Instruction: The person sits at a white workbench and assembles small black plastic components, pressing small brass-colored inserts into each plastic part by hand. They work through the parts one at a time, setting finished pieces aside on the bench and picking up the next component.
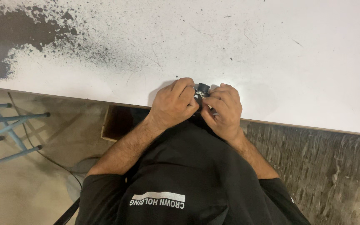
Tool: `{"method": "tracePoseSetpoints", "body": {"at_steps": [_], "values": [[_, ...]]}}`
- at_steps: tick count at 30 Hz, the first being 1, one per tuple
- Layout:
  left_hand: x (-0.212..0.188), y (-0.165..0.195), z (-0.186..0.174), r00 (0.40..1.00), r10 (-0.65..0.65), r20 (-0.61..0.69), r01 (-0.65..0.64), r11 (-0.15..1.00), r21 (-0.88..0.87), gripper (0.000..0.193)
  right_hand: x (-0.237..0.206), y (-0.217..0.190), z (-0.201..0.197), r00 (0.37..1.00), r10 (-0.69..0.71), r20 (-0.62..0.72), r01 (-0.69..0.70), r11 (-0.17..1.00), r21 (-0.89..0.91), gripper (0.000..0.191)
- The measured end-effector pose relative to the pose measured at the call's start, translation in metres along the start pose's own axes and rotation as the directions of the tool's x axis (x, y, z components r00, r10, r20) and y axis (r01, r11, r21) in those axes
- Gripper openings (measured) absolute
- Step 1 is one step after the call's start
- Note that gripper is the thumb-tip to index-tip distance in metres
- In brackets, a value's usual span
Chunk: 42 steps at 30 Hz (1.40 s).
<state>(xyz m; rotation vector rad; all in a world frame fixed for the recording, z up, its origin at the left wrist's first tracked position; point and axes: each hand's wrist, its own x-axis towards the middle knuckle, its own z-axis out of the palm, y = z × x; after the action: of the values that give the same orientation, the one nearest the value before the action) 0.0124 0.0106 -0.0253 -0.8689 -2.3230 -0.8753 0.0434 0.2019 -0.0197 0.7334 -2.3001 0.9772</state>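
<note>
Both hands met at the near edge of the white table (271, 62). Left hand (173, 104) and right hand (223, 110) were closed w/ fingers pinched on a small black part (203, 88), w/ a bit of metal showing btwn them. Held that way prob. to steady it, knuckles resting on the tabletop. Part sat just above the fingertips, mostly hidden. Dark spray stain (17, 33) lay well off to the left of the grip; blue stool frame (9, 129) below-left.

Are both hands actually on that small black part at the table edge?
Touching. The head view shows the left hand and right hand closed around the small black part, fingertips pressed against it from both sides, just above the white table.
</note>
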Motion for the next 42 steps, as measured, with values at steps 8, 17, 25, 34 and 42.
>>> {"method": "tracePoseSetpoints", "body": {"at_steps": [8,17,25,34,42], "values": [[0.002,0.0,-0.001,1.0,-0.024,-0.014,0.023,0.999,-0.034,0.017,-0.001,0.001,0.002,1.0,0.003,-0.009,-0.003,1.0,0.007,0.032],[-0.003,-0.015,-0.016,0.943,-0.326,-0.072,0.247,0.827,-0.506,0.016,0.003,0.001,-0.006,0.967,-0.244,0.079,0.239,0.968,0.071,0.023],[-0.013,-0.026,-0.013,0.854,-0.51,0.102,0.392,0.502,-0.771,0.013,0.003,-0.001,-0.017,0.919,-0.265,0.293,0.229,0.962,0.151,0.017],[-0.017,-0.032,-0.012,0.867,-0.482,0.123,0.397,0.521,-0.755,0.012,-0.014,0.058,-0.07,0.934,0.308,0.182,-0.311,0.95,-0.012,0.014],[-0.015,-0.032,-0.013,0.873,-0.452,0.183,0.419,0.502,-0.756,0.014,-0.1,0.141,-0.184,0.721,0.213,-0.659,-0.639,0.572,-0.514,0.019]]}}
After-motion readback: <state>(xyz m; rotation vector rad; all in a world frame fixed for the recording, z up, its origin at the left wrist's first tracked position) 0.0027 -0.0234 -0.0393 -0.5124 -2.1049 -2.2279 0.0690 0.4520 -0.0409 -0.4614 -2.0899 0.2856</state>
